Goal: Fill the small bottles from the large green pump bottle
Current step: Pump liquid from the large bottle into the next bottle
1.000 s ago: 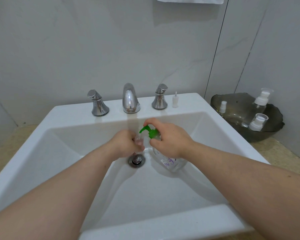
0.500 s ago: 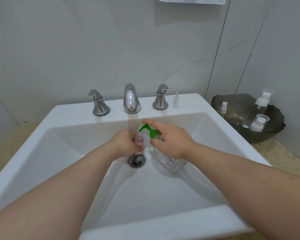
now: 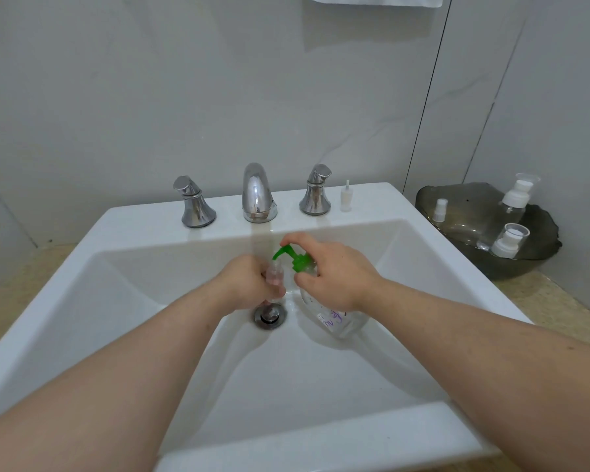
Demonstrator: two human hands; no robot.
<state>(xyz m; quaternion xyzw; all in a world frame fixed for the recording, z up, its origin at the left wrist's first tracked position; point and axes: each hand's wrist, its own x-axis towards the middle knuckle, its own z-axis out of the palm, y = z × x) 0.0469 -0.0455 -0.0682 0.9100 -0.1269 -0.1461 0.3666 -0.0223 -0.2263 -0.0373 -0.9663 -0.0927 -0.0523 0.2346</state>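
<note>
Large clear bottle with green pump head (image 3: 336, 318) sits low in white ceramic sink basin (image 3: 321, 434), tilted, just right of chrome drain (image 3: 269, 315). Right hand (image 3: 334, 274) grips its neck, index finger laid on pump top. Green spout points at mouth of small clear bottle (image 3: 275, 275), held upright in curled fingers of left hand (image 3: 244, 284) (above drain). Chrome faucet (image 3: 258, 194) behind. Dark glass bowl (image 3: 532, 267) holding white-capped bottles on counter, right.

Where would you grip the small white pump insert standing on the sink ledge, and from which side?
I would pinch the wider lower body of the pump insert, coming from its right or front: it stands upright, its thin stem offers little hold, and the tap handle crowds its left.
</note>
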